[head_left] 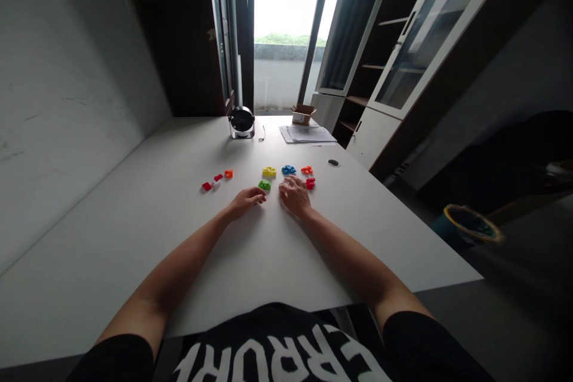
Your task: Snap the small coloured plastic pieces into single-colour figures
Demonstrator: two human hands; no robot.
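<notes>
My right hand (pixel 294 196) rests over a small white group of pieces (pixel 283 185), its fingers spread and partly hiding them. My left hand (pixel 248 200) lies on the table just in front of the green pieces (pixel 264 185), fingers loosely bent and apart with nothing visible in them. Behind the hands are yellow pieces (pixel 269 172), blue pieces (pixel 289 169) and orange pieces (pixel 307 170). Red pieces (pixel 310 183) lie right beside my right hand. Off to the left sit a red piece (pixel 206 186), another red piece (pixel 218 177), a white piece (pixel 216 184) and an orange piece (pixel 228 173).
On the white table (pixel 242 268), a small black fan (pixel 242 122) stands at the back. Papers (pixel 308 134) and an open cardboard box (pixel 303 114) are at the back right, near a round cable hole (pixel 333 163). A wall (pixel 76 101) borders the left side.
</notes>
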